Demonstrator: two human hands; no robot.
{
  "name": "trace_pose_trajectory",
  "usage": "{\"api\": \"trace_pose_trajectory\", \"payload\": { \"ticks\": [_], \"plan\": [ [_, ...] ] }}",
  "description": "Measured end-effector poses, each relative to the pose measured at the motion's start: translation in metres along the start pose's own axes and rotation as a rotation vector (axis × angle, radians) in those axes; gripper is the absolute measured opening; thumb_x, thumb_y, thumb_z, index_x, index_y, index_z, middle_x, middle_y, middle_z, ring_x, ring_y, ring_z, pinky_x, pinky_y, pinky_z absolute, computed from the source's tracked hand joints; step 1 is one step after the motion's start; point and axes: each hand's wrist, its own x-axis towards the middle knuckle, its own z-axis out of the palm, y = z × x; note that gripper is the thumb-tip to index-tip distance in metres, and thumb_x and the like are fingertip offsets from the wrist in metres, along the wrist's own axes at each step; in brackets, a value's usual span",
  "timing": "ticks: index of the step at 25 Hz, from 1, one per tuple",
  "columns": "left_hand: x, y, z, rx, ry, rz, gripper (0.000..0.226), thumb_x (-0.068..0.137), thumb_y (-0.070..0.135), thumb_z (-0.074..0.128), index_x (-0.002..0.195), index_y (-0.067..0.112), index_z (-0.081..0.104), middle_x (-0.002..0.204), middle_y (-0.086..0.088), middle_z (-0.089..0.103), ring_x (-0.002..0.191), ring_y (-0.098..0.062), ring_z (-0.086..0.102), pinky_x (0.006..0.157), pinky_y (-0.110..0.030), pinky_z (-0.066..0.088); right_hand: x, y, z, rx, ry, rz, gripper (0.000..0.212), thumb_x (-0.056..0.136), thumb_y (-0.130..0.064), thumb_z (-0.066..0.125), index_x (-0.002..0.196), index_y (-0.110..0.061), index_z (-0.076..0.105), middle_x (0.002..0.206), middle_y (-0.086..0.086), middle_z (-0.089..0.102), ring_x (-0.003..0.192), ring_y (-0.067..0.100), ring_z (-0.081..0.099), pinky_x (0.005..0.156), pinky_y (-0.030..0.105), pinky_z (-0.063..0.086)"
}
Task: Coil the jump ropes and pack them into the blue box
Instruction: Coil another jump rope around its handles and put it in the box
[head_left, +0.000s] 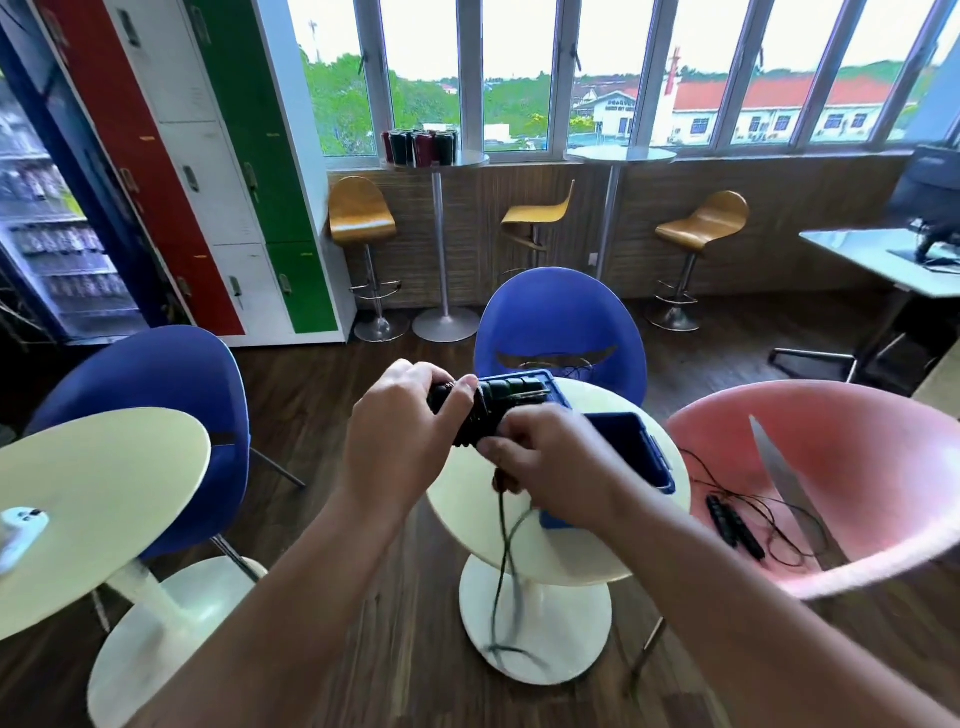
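My left hand (402, 421) grips the black handles of a jump rope (467, 410), held in the air above a small round white table (582, 561). My right hand (545, 457) pinches the rope's cord against the handles. Two strands of the cord (506, 561) hang down from my hands to the floor. Behind my hands, the blue box (639, 447) stands on the table, partly hidden, with dark coiled rope at its far end. A second jump rope (735, 525) with black handles and loose cord lies on the seat of the pink chair (857, 467).
A blue chair (561, 322) stands behind the table, another blue chair (156, 374) and a second white table (93, 493) at the left. Bar stools and tall tables line the window. Lockers are at the left, a desk (893, 260) at the right.
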Motion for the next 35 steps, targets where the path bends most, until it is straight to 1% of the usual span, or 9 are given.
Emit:
{"api": "trace_pose_trajectory", "payload": {
  "ticks": [3,10,17,21,24,27,29,32,35],
  "plan": [
    [-0.009,-0.002,0.008,-0.009,0.002,0.005,0.047,0.091,0.061,0.048,0.093,0.023,0.075,0.085,0.006,0.062,0.078,-0.018,0.062,0.069,-0.032,0.049,-0.007,0.021,0.016,0.307,-0.111,0.2,0.017,0.089,-0.027,0.072,0.077,-0.017,0.065,0.083,0.005,0.079,0.069,0.017,0.069,0.052,0.034,0.056],
    [-0.017,-0.01,0.01,-0.069,0.032,-0.029,0.053,0.085,0.068,0.046,0.089,0.024,0.075,0.08,0.008,0.06,0.074,-0.012,0.057,0.066,-0.028,0.038,-0.015,0.036,0.027,0.164,0.01,0.076,0.028,0.081,-0.046,0.074,0.072,-0.02,0.074,0.07,-0.006,0.075,0.068,0.019,0.069,0.072,0.039,0.06],
    [-0.027,-0.01,0.014,-0.169,0.027,-0.083,0.049,0.086,0.069,0.051,0.086,0.027,0.074,0.078,0.011,0.065,0.075,-0.006,0.062,0.067,-0.026,0.045,-0.018,0.046,0.037,0.019,-0.058,0.067,0.035,0.087,-0.048,0.067,0.078,-0.015,0.074,0.048,-0.008,0.047,0.044,0.008,0.038,0.052,0.031,0.032],
    [-0.021,0.001,0.002,-0.368,-0.069,-0.169,0.043,0.083,0.068,0.057,0.079,0.029,0.076,0.069,0.011,0.073,0.066,-0.002,0.068,0.062,-0.029,0.052,-0.019,0.056,0.049,0.154,-0.161,0.058,0.033,0.08,-0.042,0.06,0.082,-0.016,0.08,0.085,0.008,0.079,0.087,0.023,0.074,0.087,0.044,0.058],
    [-0.018,0.007,-0.01,-0.305,-0.267,-0.046,0.043,0.077,0.068,0.059,0.079,0.029,0.078,0.072,0.011,0.075,0.068,-0.005,0.07,0.065,-0.032,0.057,-0.005,0.072,0.028,0.041,-0.154,-0.062,0.033,0.101,-0.009,0.049,0.077,-0.008,0.071,0.07,0.004,0.076,0.073,0.002,0.073,0.069,0.015,0.056],
    [-0.017,0.003,-0.018,-0.2,-0.469,0.039,0.048,0.073,0.071,0.057,0.083,0.03,0.08,0.076,0.008,0.076,0.073,-0.006,0.07,0.07,-0.035,0.058,0.037,0.066,-0.015,-0.212,-0.08,-0.326,0.014,0.087,-0.029,0.065,0.091,-0.018,0.072,0.094,0.002,0.072,0.099,0.018,0.069,0.086,0.028,0.056],
    [-0.017,-0.006,-0.016,-0.05,-0.555,0.088,0.053,0.073,0.073,0.055,0.086,0.028,0.08,0.079,0.007,0.075,0.077,-0.007,0.068,0.075,-0.035,0.057,0.059,0.055,-0.036,-0.518,-0.166,-0.412,0.018,0.076,-0.043,0.072,0.073,-0.03,0.06,0.078,-0.01,0.065,0.083,0.021,0.063,0.087,0.04,0.054],
    [-0.016,-0.017,-0.01,0.085,-0.481,0.064,0.054,0.075,0.073,0.051,0.083,0.027,0.077,0.079,0.008,0.069,0.079,-0.011,0.064,0.075,-0.036,0.054,0.061,0.023,-0.054,-0.706,-0.161,-0.425,0.027,0.079,-0.038,0.068,0.067,-0.02,0.054,0.064,-0.003,0.06,0.072,0.03,0.054,0.11,0.04,0.04],
    [-0.01,-0.02,-0.005,0.113,-0.305,-0.001,0.052,0.08,0.069,0.051,0.08,0.023,0.075,0.079,0.005,0.068,0.079,-0.018,0.064,0.068,-0.034,0.05,0.044,0.007,-0.043,-0.693,-0.126,-0.406,0.026,0.087,-0.04,0.059,0.071,-0.022,0.05,0.062,-0.003,0.054,0.07,0.032,0.056,0.079,0.038,0.053]
  ]
}}
